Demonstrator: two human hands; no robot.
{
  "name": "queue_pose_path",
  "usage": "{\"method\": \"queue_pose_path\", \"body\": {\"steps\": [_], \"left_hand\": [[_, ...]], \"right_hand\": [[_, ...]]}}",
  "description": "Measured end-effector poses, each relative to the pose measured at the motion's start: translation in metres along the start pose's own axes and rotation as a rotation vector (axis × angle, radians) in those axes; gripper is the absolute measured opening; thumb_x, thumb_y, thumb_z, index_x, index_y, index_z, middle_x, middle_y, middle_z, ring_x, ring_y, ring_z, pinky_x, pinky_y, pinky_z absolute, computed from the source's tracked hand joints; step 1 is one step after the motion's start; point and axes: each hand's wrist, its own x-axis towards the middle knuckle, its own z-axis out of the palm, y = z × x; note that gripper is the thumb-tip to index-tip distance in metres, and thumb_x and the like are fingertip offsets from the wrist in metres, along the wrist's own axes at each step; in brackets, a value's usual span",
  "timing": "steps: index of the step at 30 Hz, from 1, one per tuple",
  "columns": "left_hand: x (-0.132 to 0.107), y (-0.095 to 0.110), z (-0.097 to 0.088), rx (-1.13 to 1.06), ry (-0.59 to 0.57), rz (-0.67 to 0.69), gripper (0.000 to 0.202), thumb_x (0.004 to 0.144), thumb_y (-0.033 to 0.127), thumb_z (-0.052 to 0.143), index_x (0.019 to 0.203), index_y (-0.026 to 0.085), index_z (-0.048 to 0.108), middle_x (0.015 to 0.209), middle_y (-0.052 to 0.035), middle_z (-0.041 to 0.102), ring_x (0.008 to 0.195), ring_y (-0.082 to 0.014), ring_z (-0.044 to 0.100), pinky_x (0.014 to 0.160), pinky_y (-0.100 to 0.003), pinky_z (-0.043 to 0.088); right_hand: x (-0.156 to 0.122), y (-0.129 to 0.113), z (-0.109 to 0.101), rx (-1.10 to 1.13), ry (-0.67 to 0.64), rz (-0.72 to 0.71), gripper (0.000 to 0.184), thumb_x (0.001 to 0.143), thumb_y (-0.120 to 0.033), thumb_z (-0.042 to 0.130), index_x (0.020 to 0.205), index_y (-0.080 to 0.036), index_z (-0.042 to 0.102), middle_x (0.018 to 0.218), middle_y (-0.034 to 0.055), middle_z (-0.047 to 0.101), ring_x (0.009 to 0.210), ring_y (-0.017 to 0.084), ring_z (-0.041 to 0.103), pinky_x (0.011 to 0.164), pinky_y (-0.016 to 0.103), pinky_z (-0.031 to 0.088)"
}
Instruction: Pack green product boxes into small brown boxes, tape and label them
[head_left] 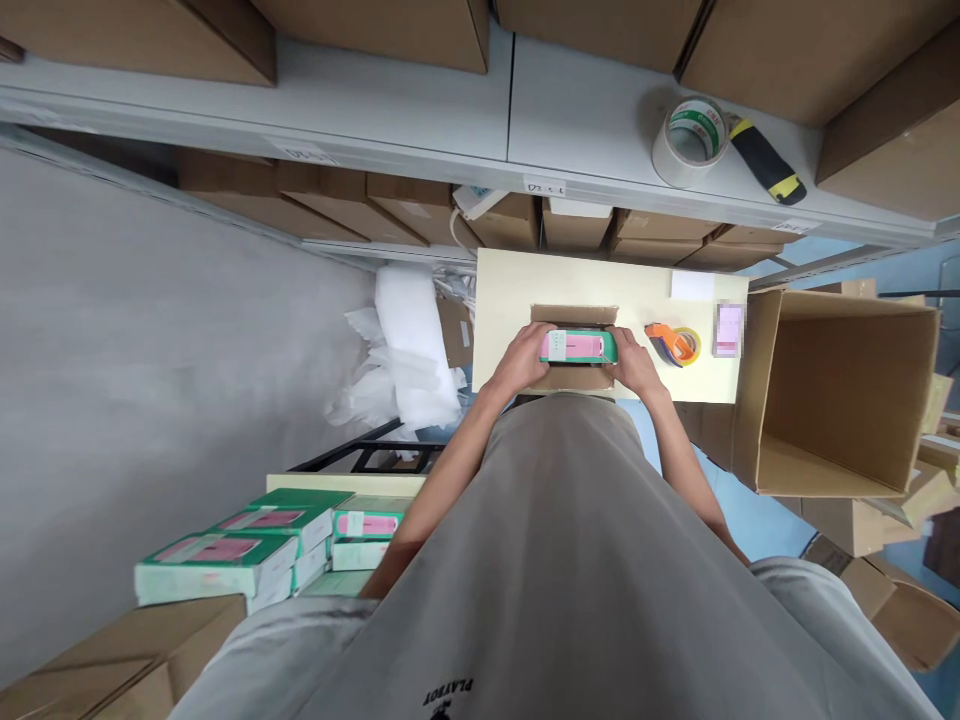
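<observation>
the left hand (517,362) and right hand (636,362) are clenched on the ends of one green and pink packet (577,346), held right over the one small carton (574,381) on the desk (510,290). keeping the packet level and square to the opening seems the sound way. nearby are one orange tape dispenser (673,343), one large open carton (832,400), and at least five stacked packets (247,550).

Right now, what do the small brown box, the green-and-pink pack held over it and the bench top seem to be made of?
The small brown box: cardboard by its look, matt brown with folded flaps. The green-and-pink pack, between left hand and right hand: probably printed card, slight sheen, sharp edges. The bench top: pale yellow, smooth, matt; board or laminate, unclear.
</observation>
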Motion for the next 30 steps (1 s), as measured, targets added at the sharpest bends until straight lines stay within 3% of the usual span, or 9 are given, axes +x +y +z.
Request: {"method": "queue_pose_path", "body": {"steps": [8, 15, 20, 24, 30], "left_hand": [[-0.002, -0.013, 0.015, -0.004, -0.001, 0.018, 0.081, 0.077, -0.002, 0.062, 0.155, 0.02, 0.062, 0.155, -0.0145, 0.068, 0.145, -0.0346, 0.065, 0.126, -0.052, 0.056], [-0.002, -0.03, 0.029, 0.066, -0.014, 0.009, 0.083, 0.085, 0.004, 0.067, 0.165, 0.021, 0.057, 0.166, -0.0167, 0.062, 0.156, -0.0363, 0.059, 0.134, -0.053, 0.052], [-0.008, -0.037, 0.029, -0.003, -0.01, 0.025, 0.088, 0.085, 0.007, 0.072, 0.17, 0.02, 0.052, 0.172, -0.0168, 0.056, 0.162, -0.0344, 0.056, 0.139, -0.052, 0.047], [-0.015, -0.037, 0.024, -0.083, 0.051, -0.045, 0.089, 0.087, 0.013, 0.074, 0.172, 0.02, 0.049, 0.18, -0.017, 0.048, 0.166, -0.0324, 0.05, 0.137, -0.051, 0.049], [-0.02, -0.035, 0.012, -0.037, 0.074, -0.187, 0.07, 0.09, 0.014, 0.071, 0.159, 0.025, 0.064, 0.165, -0.012, 0.066, 0.154, -0.0342, 0.058, 0.125, -0.053, 0.058]], "right_hand": [[0.0, 0.005, 0.008, -0.024, 0.024, 0.003, 0.073, 0.096, -0.017, 0.068, 0.166, -0.021, 0.048, 0.168, 0.0196, 0.057, 0.127, 0.039, 0.074, 0.103, 0.052, 0.065], [0.007, 0.009, 0.026, -0.042, 0.059, -0.013, 0.069, 0.094, -0.013, 0.07, 0.161, -0.019, 0.053, 0.163, 0.0198, 0.061, 0.142, 0.037, 0.06, 0.115, 0.052, 0.061], [0.004, 0.012, 0.027, -0.02, 0.044, -0.015, 0.072, 0.096, -0.015, 0.07, 0.165, -0.018, 0.051, 0.168, 0.0202, 0.057, 0.144, 0.038, 0.059, 0.118, 0.054, 0.061], [0.004, 0.011, 0.024, -0.025, 0.025, -0.022, 0.075, 0.097, -0.015, 0.069, 0.169, -0.017, 0.047, 0.171, 0.0203, 0.055, 0.147, 0.038, 0.058, 0.122, 0.055, 0.058], [0.012, 0.005, 0.027, -0.084, -0.008, 0.013, 0.08, 0.096, -0.014, 0.068, 0.173, -0.018, 0.045, 0.175, 0.0199, 0.053, 0.145, 0.037, 0.06, 0.12, 0.054, 0.06]]}}
